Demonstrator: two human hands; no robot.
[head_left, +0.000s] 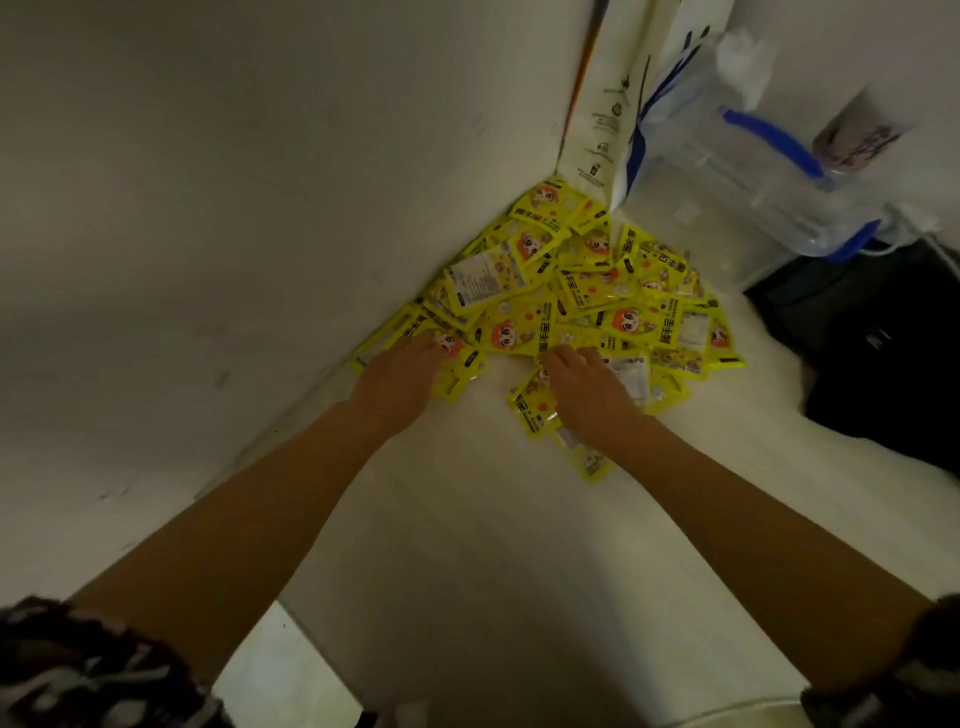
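Left hand (400, 374) flat on the near edge of the yellow sachet pile (587, 291), right hand (587, 387) beside it, grip unclear; a hasty scoop could scatter slippery sachets.

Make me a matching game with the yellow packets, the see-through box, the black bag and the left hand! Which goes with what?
Things:
1. yellow packets
2. see-through box
3. black bag
4. left hand

Match with:
A. at the right edge, nearer the person than the box
B. has a blue handle
C. piled in the corner against the wall
D. touches the pile's left edge

Pairs: 1-C, 2-B, 3-A, 4-D.
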